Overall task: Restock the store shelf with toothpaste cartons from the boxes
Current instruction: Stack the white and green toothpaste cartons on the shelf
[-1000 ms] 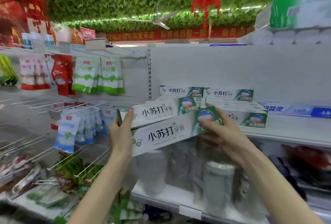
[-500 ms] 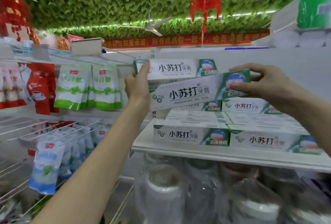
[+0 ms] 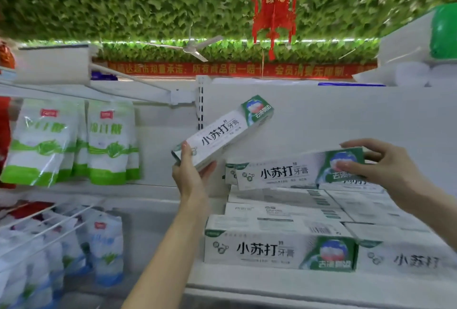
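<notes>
Head: left hand (image 3: 190, 180), right hand (image 3: 382, 170) grip toothpaste cartons (image 3: 222, 133).

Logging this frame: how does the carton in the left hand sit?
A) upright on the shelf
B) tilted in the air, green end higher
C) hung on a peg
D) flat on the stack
B: the left hand grips the lower end of a tilted carton, clear of the stacked cartons; the right hand holds a second carton.

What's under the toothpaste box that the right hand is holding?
More toothpaste cartons, stacked flat on the white shelf. The held carton and right hand cover part of the back row, so that stays unseen.
</notes>
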The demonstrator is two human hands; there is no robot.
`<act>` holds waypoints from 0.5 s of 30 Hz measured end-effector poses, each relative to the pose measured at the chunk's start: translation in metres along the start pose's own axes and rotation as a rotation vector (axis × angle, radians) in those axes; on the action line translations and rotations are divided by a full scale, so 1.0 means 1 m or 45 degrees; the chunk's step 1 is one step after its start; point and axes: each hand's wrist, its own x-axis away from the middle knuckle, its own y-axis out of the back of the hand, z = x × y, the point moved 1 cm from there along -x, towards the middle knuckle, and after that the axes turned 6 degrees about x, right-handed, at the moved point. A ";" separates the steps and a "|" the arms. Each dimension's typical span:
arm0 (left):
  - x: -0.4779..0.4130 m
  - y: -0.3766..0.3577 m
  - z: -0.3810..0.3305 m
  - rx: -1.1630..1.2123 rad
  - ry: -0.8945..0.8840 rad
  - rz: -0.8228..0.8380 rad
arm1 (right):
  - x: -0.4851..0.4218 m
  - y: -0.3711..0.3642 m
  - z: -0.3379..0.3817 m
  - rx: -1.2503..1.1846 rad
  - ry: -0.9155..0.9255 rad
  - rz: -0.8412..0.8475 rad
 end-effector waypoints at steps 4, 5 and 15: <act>-0.010 0.016 0.011 0.016 -0.052 -0.074 | -0.024 -0.039 -0.016 -0.103 -0.030 -0.003; -0.013 0.018 0.011 0.012 -0.075 -0.082 | -0.029 -0.046 -0.021 -0.084 -0.020 0.006; -0.013 0.017 0.012 -0.051 -0.039 0.059 | -0.050 -0.084 -0.030 0.370 0.035 0.151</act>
